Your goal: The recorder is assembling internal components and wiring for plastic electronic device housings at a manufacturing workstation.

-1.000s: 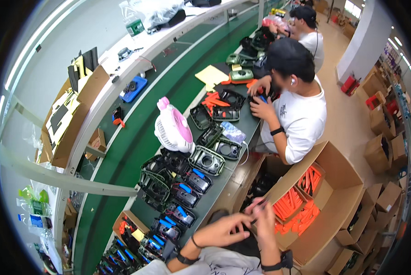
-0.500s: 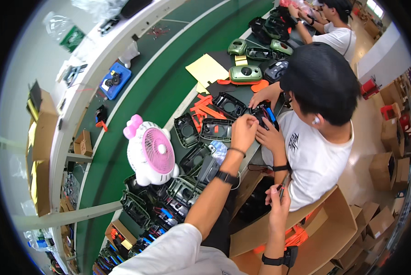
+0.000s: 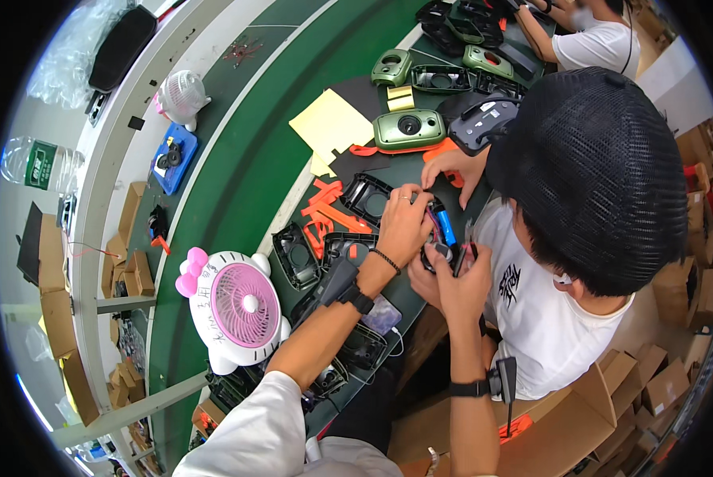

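Note:
Both of my hands are at a black plastic housing (image 3: 454,253) with a blue cylindrical part (image 3: 445,227) and wires inside. My left hand (image 3: 404,226) has its fingers bent and closed on the housing's left side; its fingertips are partly hidden. My right hand (image 3: 469,280) is closed around a slim dark hand tool (image 3: 461,259), its tip pointing into the housing. A co-worker in a white shirt and black cap (image 3: 587,175) sits beside it. One co-worker's hand (image 3: 456,171) is just beyond the housing, and the other (image 3: 425,282) is under its near side.
Black housing shells (image 3: 295,256) and orange strips (image 3: 333,215) lie left of my hands. A green device (image 3: 409,129) and yellow sheets (image 3: 330,127) are farther back. A pink-and-white fan (image 3: 249,306) stands at left. Cardboard boxes (image 3: 563,421) are at lower right.
My right hand has moved up and forward with the tool to the housing. My left hand has lowered onto the housing's side. The view has shifted, and the co-worker's head appears nearer.

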A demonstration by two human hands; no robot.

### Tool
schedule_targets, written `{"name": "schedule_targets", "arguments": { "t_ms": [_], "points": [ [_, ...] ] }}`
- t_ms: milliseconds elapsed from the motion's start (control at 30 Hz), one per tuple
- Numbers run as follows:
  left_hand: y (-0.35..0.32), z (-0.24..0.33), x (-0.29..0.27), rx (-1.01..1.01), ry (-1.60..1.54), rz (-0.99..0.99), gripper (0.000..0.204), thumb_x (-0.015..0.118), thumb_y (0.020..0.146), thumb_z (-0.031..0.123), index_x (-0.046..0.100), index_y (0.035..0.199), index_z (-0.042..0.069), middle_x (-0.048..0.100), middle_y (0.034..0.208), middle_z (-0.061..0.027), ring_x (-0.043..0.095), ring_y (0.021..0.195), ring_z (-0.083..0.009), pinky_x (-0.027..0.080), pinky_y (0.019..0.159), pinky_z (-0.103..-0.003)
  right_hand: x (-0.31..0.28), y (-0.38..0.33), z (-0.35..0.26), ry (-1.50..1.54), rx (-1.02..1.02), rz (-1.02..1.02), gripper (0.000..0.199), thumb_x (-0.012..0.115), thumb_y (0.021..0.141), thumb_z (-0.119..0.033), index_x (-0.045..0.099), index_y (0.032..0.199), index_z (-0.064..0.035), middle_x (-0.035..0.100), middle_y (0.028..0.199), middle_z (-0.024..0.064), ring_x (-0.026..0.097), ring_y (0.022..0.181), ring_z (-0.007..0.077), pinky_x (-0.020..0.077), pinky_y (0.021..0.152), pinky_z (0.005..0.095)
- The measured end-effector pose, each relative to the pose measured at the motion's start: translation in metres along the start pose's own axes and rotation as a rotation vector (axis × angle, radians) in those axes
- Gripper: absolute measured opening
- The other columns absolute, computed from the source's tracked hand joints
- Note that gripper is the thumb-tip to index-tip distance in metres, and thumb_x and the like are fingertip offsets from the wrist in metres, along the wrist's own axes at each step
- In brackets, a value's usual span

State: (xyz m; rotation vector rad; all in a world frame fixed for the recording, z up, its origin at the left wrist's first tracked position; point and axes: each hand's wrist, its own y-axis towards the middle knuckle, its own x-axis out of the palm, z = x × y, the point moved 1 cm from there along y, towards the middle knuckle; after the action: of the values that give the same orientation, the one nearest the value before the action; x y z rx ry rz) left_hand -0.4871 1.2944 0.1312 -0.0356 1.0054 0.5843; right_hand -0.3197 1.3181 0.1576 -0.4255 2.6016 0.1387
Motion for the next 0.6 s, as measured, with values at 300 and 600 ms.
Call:
{"name": "schedule_targets", "arguments": {
  "t_ms": [300,600],
  "points": [
    [-0.036,-0.025,-0.034,-0.124,-0.086,-0.025,0.016,0.067,0.090,0.006,0.062,0.105,0.001,0.065,0.104,-0.0186,0.064,0.103,-0.0386,0.052,0.087,-0.046,0.034,0.005,-0.006,0.066,0.131,-0.229,0.054,0.089,0.076,-0.028,0.056,0.106,0.0029,0.068,0.099,0.0205,0.068,0.094,0.0362,0.0520,0.085,0.0439],
    [-0.066,-0.048,-0.060,-0.252,-0.046,-0.089,0.019,0.071,0.086,0.002,0.059,0.101,-0.001,0.064,0.098,-0.0210,0.063,0.097,-0.0438,0.052,0.083,-0.049,0.054,-0.009,0.029,0.041,0.206,-0.398,0.038,0.087,0.078,-0.021,0.062,0.097,0.0002,0.071,0.084,0.0108,0.066,0.074,0.0204,0.0529,0.069,0.0349]
  ]
}}
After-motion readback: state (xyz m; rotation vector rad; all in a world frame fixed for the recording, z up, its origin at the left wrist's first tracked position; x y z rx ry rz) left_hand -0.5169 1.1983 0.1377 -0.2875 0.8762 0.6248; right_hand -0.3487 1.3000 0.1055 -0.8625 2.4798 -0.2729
